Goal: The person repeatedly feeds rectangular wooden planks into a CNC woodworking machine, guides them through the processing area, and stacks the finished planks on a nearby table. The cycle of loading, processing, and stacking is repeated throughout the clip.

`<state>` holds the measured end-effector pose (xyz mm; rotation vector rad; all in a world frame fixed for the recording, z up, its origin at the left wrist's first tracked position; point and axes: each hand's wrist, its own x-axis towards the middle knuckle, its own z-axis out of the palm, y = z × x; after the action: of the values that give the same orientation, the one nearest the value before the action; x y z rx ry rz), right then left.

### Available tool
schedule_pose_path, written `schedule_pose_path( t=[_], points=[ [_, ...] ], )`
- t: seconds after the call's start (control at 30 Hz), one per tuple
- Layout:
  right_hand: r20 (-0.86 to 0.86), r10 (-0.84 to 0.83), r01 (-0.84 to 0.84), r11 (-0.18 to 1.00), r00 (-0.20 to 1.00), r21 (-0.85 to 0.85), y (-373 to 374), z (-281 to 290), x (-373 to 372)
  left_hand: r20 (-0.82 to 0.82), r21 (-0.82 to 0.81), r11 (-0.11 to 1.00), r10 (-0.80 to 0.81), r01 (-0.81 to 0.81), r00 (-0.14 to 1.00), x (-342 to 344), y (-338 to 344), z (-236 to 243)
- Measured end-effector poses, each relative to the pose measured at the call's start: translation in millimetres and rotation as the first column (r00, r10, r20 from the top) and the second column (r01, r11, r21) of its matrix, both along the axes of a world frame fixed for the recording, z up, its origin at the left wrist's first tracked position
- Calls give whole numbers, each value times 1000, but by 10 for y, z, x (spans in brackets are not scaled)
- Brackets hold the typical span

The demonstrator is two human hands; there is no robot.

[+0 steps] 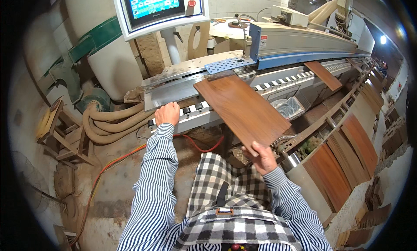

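A flat brown wooden board (243, 107) lies slantwise across the infeed of a long edge-processing machine (304, 46). Its far end rests by the blue perforated plate (230, 65), and its near end juts out toward me. At that near edge, my right hand (262, 158) pinches the board, thumb on top, the other fingers partly hidden. My left hand (167, 113) is closed over the near end of the roller rail (195, 117), left of the board and apart from it. Farther along the machine, a second brown board (323, 76) sticks out.
A touchscreen panel (156, 7) with a red button stands at upper left. Ribbed hoses (108, 125) and a wooden stool (65, 131) are at left. A red cable (117, 166) crosses the floor. Several boards (328, 175) lie on the roller conveyor at right.
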<state>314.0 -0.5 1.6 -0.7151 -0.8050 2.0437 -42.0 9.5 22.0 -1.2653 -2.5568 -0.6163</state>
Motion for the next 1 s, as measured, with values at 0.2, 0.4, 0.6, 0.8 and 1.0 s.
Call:
schedule_pose_path(
  t=[0.2, 0.4, 0.6, 0.8, 1.0],
  points=[
    [-51, 525, -510, 842, 849, 177, 48, 12, -576, 1, -1, 1000, 1, -1, 1000, 24, 14, 10],
    [148, 535, -555, 798, 832, 234, 96, -62, -860, -5, -8, 1000, -7, 6, 1000, 49, 10, 34],
    [178, 425, -460, 831, 888, 313, 76, -96, -859, -4, -10, 1000, 1, -1, 1000, 59, -4, 47],
    [188, 332, -380, 849, 924, 366, 74, -185, -811, 5, -2, 1000, 2, -2, 1000, 46, 8, 23],
    [148, 216, -255, 904, 965, 343, 166, -281, -665, 12, -5, 1000, 1, -1, 1000, 58, 13, 30]
  ],
)
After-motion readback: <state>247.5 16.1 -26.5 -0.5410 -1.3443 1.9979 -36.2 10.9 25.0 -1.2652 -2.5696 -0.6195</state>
